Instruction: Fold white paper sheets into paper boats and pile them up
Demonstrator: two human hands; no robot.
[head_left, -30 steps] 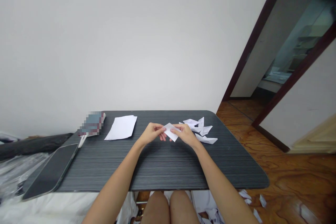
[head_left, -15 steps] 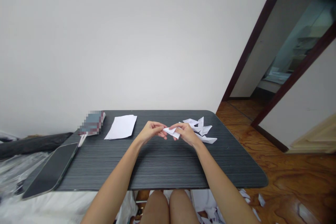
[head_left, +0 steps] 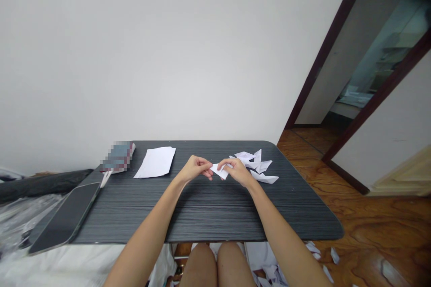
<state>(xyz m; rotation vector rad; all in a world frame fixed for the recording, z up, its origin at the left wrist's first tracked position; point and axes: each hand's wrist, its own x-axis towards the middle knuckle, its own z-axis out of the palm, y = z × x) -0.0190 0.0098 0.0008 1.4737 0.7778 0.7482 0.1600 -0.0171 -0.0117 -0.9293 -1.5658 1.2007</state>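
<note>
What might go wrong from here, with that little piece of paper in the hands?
The folded paper is pinched between the left hand and right hand, so a harder tug might crumple or tear it.

The folded white pieces lie close beside the right hand; a sideways move could knock or flatten them.

The phone-like slab seems to jut past the table's front edge, so a bump might tip it off.

A room apparently in a home — white wall (head_left: 175, 54), wood-grain floor (head_left: 377, 222), dark door frame (head_left: 328, 45), dark table (head_left: 215, 219).
</note>
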